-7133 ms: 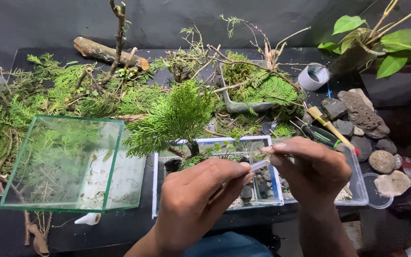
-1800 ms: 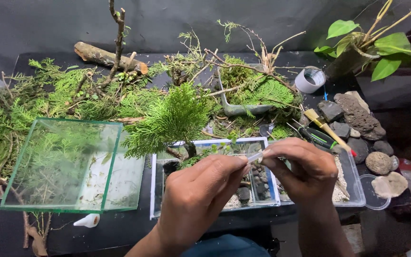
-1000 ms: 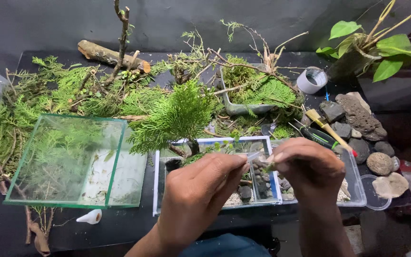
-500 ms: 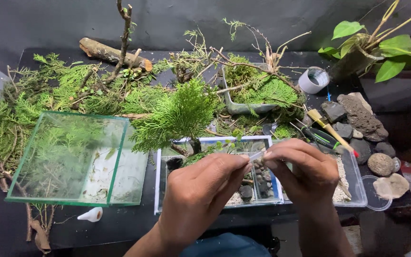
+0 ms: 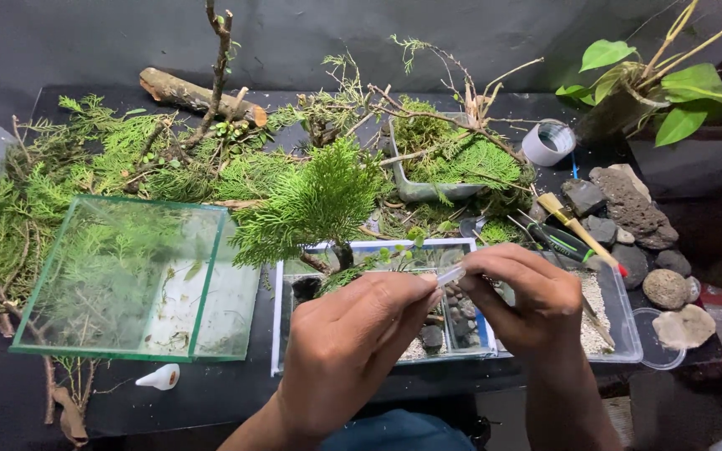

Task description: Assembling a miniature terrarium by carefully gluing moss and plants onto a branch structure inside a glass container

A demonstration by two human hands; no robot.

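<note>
Hands: left hand (image 5: 353,347) and right hand (image 5: 524,296) both pinch a small clear tube (image 5: 450,275).
Risk: loose grip could drop it among pebbles (image 5: 453,313) in the glass tank (image 5: 294,276).

Green foliage (image 5: 127,167) fills the upper left. Glass tank (image 5: 127,276) has green-tinted edges. Centre tray (image 5: 276,317) has a white rim. Right: grey stones (image 5: 620,200), brown-handled brush (image 5: 574,225), white cap (image 5: 160,377).
</note>
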